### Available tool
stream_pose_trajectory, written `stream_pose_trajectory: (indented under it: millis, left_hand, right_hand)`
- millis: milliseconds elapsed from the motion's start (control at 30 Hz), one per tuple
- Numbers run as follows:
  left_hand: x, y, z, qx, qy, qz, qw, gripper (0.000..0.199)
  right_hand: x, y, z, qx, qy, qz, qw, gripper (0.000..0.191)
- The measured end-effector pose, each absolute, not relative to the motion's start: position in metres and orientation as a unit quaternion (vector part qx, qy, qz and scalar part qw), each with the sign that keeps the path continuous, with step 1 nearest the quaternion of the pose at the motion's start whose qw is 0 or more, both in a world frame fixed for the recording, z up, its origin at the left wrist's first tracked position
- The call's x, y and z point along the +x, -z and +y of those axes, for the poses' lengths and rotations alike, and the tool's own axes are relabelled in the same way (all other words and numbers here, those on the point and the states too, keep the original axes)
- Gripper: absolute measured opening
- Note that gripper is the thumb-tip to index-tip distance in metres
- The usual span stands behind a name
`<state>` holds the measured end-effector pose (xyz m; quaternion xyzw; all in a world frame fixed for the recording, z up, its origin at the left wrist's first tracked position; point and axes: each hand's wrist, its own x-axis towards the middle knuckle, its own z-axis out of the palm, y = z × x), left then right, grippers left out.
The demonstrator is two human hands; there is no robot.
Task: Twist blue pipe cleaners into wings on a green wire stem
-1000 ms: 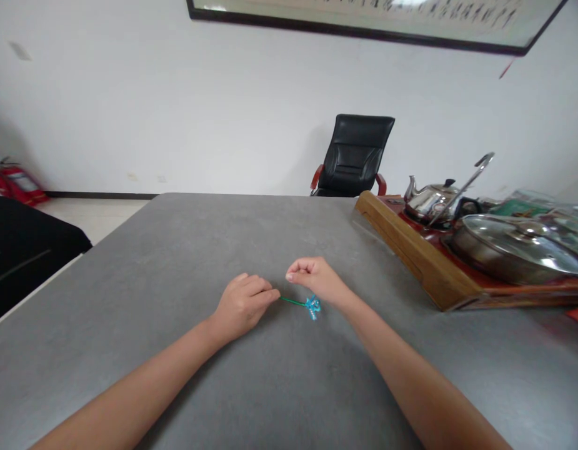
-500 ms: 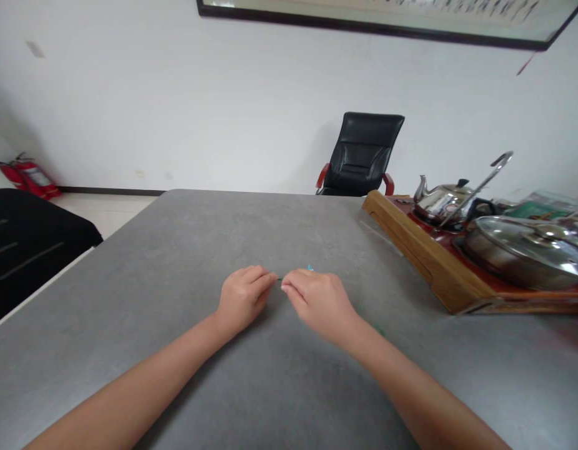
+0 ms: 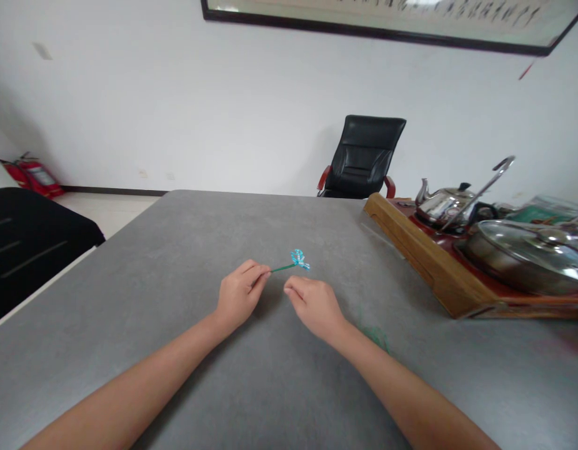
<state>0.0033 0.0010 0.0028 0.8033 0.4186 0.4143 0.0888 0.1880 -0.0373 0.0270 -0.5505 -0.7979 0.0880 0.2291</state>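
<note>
My left hand pinches the green stem of a small artificial flower between thumb and fingertips. Its blue-and-white head points right and up, above the table. My right hand is just below the flower head, apart from it, with thumb and fingers pressed together. Whatever it may hold is hidden. A loose tangle of thin green strands lies on the grey table beside my right forearm, partly behind it.
On the right stands a wooden tea tray with a steel kettle and a glass-lidded pan. A black chair is behind the table. Something black stands at the left edge, with red fire extinguishers behind.
My right hand has come away from the stem and moved slightly down. The flower head, mostly hidden behind it before, now shows fully. My left hand keeps hold of the stem.
</note>
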Motion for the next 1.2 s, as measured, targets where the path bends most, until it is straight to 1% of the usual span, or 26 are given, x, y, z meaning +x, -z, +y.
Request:
stream_pose_trajectory:
  millis: [67,167,233,367,500,600,767,933,1000,1200]
  left_hand:
    - [0.003,-0.002,0.002,0.804,-0.425,0.402,0.103,0.019]
    - [0.002,-0.003,0.002,0.815,-0.433,0.365,0.123,0.019]
    - [0.002,-0.003,0.002,0.830,-0.427,0.333,0.137,0.018]
    - [0.002,-0.003,0.002,0.862,-0.400,0.280,0.138,0.019]
    - [0.001,-0.001,0.004,0.884,-0.382,0.253,0.093,0.018]
    - [0.000,-0.002,0.003,0.900,-0.362,0.236,0.053,0.017]
    - [0.002,-0.007,0.000,0.919,-0.330,0.214,-0.025,0.017]
    - [0.006,-0.009,-0.003,0.927,-0.313,0.188,-0.088,0.018]
    - [0.006,-0.009,-0.003,0.927,-0.309,0.184,-0.104,0.017]
    - [0.005,-0.010,-0.003,0.921,-0.308,0.198,-0.135,0.018]
  right_hand:
    - [0.191,-0.017,-0.031,-0.551,-0.155,-0.773,0.275,0.016]
    - [0.194,-0.002,-0.021,-0.544,-0.291,-0.707,0.347,0.014]
    - [0.197,0.005,-0.015,-0.533,-0.334,-0.683,0.371,0.014]
    - [0.205,0.008,-0.004,-0.490,-0.390,-0.680,0.380,0.016]
    - [0.212,0.007,0.004,-0.480,-0.438,-0.660,0.376,0.026]
    - [0.216,0.005,0.007,-0.479,-0.452,-0.654,0.373,0.028]
    - [0.222,-0.008,0.007,-0.478,-0.443,-0.665,0.364,0.023]
    - [0.219,-0.024,0.002,-0.497,-0.399,-0.683,0.357,0.016]
    - [0.214,-0.030,-0.004,-0.512,-0.358,-0.697,0.353,0.013]
    - [0.200,-0.050,-0.025,-0.531,-0.163,-0.766,0.323,0.013]
